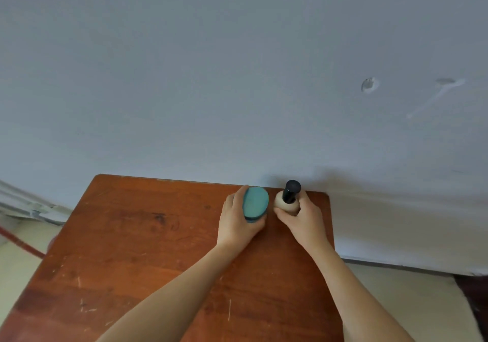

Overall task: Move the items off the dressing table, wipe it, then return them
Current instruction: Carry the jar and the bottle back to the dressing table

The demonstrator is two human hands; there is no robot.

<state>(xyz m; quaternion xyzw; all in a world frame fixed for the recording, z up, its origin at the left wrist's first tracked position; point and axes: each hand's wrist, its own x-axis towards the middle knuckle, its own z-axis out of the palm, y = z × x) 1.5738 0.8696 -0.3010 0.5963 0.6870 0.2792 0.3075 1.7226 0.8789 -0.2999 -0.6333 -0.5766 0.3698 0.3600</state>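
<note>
I see a teal-topped container (255, 203) and a cream bottle (285, 204) with a black cap (291, 190). The table (132, 249) is reddish-brown wood grain, the wall (211, 77) pale grey-blue.

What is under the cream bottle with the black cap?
The brown dressing table lies below the cream bottle, near its far edge. The right hand grips the bottle's lower part, so its base, and whether it touches the wood, are covered.

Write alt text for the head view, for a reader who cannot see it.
A person's left hand grips a teal container and the right hand grips a cream bottle with a black cap, side by side at the far edge of a wooden dressing table against a pale wall.
</note>
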